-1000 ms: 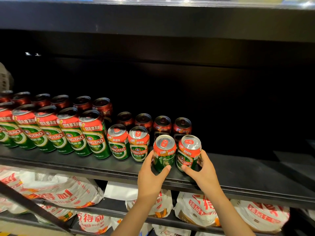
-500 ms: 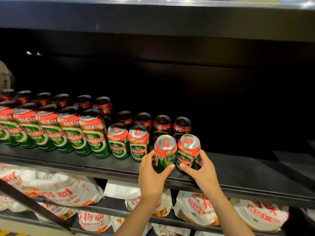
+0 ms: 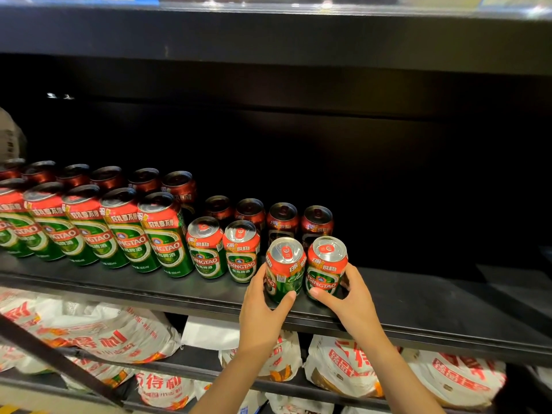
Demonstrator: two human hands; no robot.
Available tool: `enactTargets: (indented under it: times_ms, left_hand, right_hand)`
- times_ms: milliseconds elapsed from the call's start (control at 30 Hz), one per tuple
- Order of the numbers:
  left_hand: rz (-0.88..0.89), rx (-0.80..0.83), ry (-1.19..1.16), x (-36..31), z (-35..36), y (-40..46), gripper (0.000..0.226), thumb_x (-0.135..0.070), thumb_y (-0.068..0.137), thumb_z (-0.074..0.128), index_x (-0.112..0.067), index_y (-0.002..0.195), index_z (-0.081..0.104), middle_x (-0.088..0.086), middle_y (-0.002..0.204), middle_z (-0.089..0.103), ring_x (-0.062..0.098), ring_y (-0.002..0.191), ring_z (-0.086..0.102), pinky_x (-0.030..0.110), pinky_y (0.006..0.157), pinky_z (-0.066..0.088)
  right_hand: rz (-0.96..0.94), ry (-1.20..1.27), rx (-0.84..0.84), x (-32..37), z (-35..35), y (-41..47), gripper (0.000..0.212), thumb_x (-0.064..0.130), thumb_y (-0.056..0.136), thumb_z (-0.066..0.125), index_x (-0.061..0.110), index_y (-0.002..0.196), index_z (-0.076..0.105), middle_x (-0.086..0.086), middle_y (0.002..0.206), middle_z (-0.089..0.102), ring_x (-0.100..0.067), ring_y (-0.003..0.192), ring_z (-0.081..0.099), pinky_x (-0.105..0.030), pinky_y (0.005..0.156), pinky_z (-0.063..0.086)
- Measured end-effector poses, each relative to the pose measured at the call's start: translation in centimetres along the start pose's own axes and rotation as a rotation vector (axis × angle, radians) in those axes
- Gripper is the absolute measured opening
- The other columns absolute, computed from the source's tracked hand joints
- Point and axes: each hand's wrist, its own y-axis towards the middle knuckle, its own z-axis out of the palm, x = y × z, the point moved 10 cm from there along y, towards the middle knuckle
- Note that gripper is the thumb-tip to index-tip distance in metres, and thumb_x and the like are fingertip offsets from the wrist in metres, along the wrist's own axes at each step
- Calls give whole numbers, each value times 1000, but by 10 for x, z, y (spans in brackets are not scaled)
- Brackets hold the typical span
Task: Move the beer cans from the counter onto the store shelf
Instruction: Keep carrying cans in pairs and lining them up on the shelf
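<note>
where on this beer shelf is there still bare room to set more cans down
Bare shelf runs right of the can in the right hand, out to the shelf's far end. The dark back corner behind it also looks free. Left of the left hand, tall cans and short cans stand packed.

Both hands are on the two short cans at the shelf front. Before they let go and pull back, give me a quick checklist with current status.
1. Left hand grips left can: ok.
2. Right hand grips right can: ok.
3. Both cans upright: ok.
4. Can bases fully seated on the shelf: cannot tell, thumbs and palms hide the bases.
5. Lined up with the two short cans to the left: not ok, the held pair sits nearer the front edge.
6. Label facing out: right can ok, left can not ok, its logo is turned sideways.
</note>
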Motion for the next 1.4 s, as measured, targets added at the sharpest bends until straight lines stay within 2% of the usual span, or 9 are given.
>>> enactTargets:
  times_ms: [300, 533, 667, 800, 900, 1000, 1167, 1233, 1400]
  left_hand:
    - [28, -139, 78, -8, -7, 2, 73, -42, 68, 79, -26, 132, 47, -12, 119, 48, 9, 118, 46, 36, 101, 44]
    - [7, -256, 85, -15, -11, -1, 68, -40, 64, 82, -26, 121, 48, -12, 109, 46, 11, 109, 48, 30, 92, 44]
    - [-12, -198, 60, -10, -7, 0, 71, -39, 67, 81, -26, 126, 45, -14, 117, 48, 6, 114, 45, 23, 92, 38]
    - [-29, -67, -28, -7, -3, -2, 61, -29, 75, 77, -35, 123, 40, -15, 121, 49, 0, 114, 42, 19, 95, 34]
    - [-29, -64, -55, -5, -5, -1, 68, -27, 74, 78, -34, 130, 39, -15, 125, 47, 0, 117, 41, 20, 98, 34]
    - [2, -115, 12, -8, -7, -1, 75, -35, 71, 79, -29, 136, 41, -14, 127, 47, 4, 120, 43, 26, 101, 39]
    - [17, -233, 61, -15, -10, -1, 68, -40, 66, 81, -26, 124, 49, -11, 114, 47, 8, 110, 48, 30, 94, 45]
    - [11, -276, 74, -17, -10, -1, 67, -41, 65, 82, -27, 121, 48, -11, 111, 46, 9, 107, 47, 30, 93, 45]
    - [18, -296, 95, -18, -8, 0, 68, -41, 65, 82, -25, 120, 47, -10, 110, 45, 11, 109, 47, 30, 92, 44]
  right_hand:
    - [1, -3, 15, 0, 1, 2, 71, 24, 75, 77, 39, 130, 34, 35, 113, 44, 19, 101, 45, 3, 72, 37]
    - [4, 2, 55, 0, 5, 1, 64, 26, 78, 74, 37, 130, 38, 27, 118, 49, 20, 102, 45, 5, 74, 36]
    - [-5, 3, 41, -2, 4, 1, 71, 34, 74, 76, 30, 135, 40, 18, 128, 50, 9, 111, 48, 0, 77, 39]
    - [-18, -3, 33, -3, 4, 1, 71, 33, 75, 76, 29, 136, 41, 14, 130, 52, 0, 117, 49, -5, 84, 37]
    - [-16, 9, 33, -1, 2, 1, 70, 28, 75, 77, 32, 134, 40, 21, 123, 52, 7, 111, 50, -2, 81, 38]
    - [-18, 5, 39, 2, 2, 0, 68, 27, 75, 77, 39, 130, 38, 30, 116, 50, 16, 105, 48, 0, 75, 40]
    - [-6, 14, 49, 1, 1, 0, 66, 25, 76, 77, 39, 127, 39, 32, 114, 49, 26, 101, 45, 5, 74, 37]
    - [-5, 3, 57, 0, 2, -1, 63, 26, 76, 76, 39, 126, 40, 31, 115, 50, 27, 102, 44, 6, 74, 36]
    - [-2, -16, 61, -3, 4, 1, 61, 30, 78, 75, 35, 129, 42, 24, 120, 52, 16, 106, 47, 3, 75, 37]
